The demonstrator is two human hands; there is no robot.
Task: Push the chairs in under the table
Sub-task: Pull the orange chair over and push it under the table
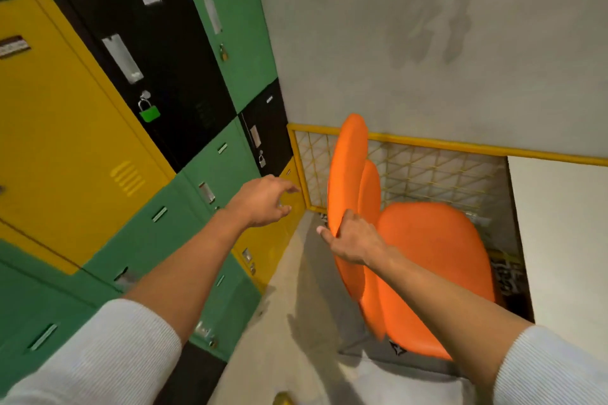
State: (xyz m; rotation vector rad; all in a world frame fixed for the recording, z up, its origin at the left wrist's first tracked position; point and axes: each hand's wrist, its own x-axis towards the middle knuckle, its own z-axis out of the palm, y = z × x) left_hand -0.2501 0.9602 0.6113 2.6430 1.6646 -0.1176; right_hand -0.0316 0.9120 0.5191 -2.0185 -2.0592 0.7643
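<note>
An orange chair (427,260) stands beside a white table (566,240) at the right, its seat partly under the table's edge. My right hand (353,240) grips the edge of the chair's orange backrest (347,174), fingers wrapped over it and thumb sticking out to the left. My left hand (263,200) hovers in the air to the left of the chair, fingers spread and curled, holding nothing. A second orange back panel (370,187) shows just behind the first.
A wall of yellow, green and black lockers (148,141) runs along the left, close to my left arm. A yellow-framed wire mesh panel (427,171) sits against the grey wall behind the chair. A narrow strip of concrete floor (296,306) lies between lockers and chair.
</note>
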